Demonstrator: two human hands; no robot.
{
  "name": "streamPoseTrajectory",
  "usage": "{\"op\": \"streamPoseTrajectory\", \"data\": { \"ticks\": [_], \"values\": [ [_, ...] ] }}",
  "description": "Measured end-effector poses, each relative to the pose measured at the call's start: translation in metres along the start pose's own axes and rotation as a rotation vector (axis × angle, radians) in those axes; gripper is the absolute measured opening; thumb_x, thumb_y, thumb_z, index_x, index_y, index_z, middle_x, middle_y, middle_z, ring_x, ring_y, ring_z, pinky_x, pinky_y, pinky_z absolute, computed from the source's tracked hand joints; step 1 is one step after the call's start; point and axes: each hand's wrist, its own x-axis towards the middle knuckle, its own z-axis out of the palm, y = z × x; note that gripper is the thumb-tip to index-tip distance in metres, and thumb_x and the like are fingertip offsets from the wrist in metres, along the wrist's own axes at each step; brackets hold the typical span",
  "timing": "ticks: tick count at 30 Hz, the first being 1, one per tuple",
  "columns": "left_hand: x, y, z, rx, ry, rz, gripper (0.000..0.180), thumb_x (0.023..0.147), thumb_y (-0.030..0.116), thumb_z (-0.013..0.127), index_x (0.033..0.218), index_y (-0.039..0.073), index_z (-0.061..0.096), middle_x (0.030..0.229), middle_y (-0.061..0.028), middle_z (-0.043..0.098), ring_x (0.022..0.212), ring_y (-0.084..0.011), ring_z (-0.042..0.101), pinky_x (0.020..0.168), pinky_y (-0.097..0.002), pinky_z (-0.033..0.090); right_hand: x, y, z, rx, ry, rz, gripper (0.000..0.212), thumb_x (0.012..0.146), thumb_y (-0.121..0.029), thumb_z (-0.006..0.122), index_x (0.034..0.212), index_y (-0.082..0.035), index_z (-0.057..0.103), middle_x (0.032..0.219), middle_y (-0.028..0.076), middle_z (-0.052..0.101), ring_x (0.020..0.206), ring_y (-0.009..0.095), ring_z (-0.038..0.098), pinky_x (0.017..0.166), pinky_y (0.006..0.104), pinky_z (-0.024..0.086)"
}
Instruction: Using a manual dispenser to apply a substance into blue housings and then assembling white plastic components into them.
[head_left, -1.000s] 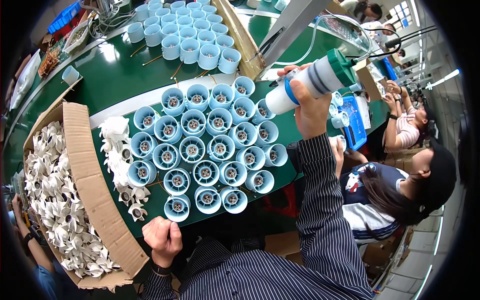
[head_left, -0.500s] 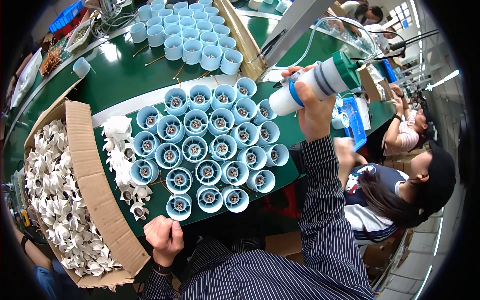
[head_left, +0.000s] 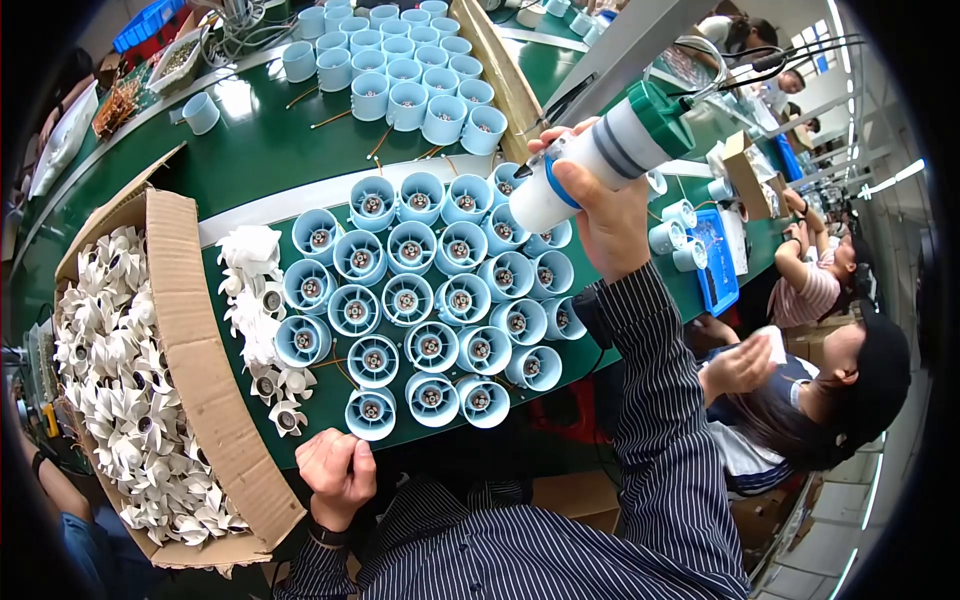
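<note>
Still, both hands barely moved: right hand (head_left: pixel 610 205) grips the power screwdriver (head_left: pixel 600 160), left hand (head_left: pixel 337 475) stays fisted.

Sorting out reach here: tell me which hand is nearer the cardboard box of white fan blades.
Left. The left hand rests fisted beside the cardboard box; the right hand holds a power screwdriver far across the blue housings.

The right hand (head_left: pixel 605 205) gripped a white-and-green power screwdriver (head_left: pixel 600 160) above light-blue fan housings (head_left: pixel 420 290) on the green table (head_left: pixel 250 160); the left hand (head_left: pixel 338 475) rested fisted at its edge.
</note>
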Motion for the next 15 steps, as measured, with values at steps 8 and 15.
{"op": "streamPoseTrajectory", "data": {
  "ticks": [8, 15],
  "values": [
    [-0.0012, -0.0013, -0.0004, 0.009, -0.005, -0.001, 0.011, 0.083, 0.0, 0.064, 0.077, 0.001, 0.055, 0.06, -0.0089, 0.046, 0.047, -0.0261, 0.047, 0.049, -0.0366, 0.037, -0.0022, 0.0084, -0.0016, 0.033, 0.006, -0.03, 0.046, 0.087, -0.011, 0.084, 0.122, -0.007, 0.055, 0.121, 0.018, 0.068, 0.117, 0.031, 0.07, 0.105, 0.0486, 0.054],
    [-0.0003, 0.0003, -0.0001, 0.007, -0.007, -0.007, 0.01, 0.083, 0.0, 0.064, 0.078, 0.002, 0.055, 0.06, -0.009, 0.046, 0.048, -0.0265, 0.047, 0.049, -0.0368, 0.038, -0.0026, 0.0092, -0.0004, 0.018, 0.013, -0.022, 0.046, 0.087, -0.011, 0.084, 0.123, -0.007, 0.055, 0.121, 0.018, 0.068, 0.118, 0.032, 0.07, 0.104, 0.0482, 0.054]
  ]
}}
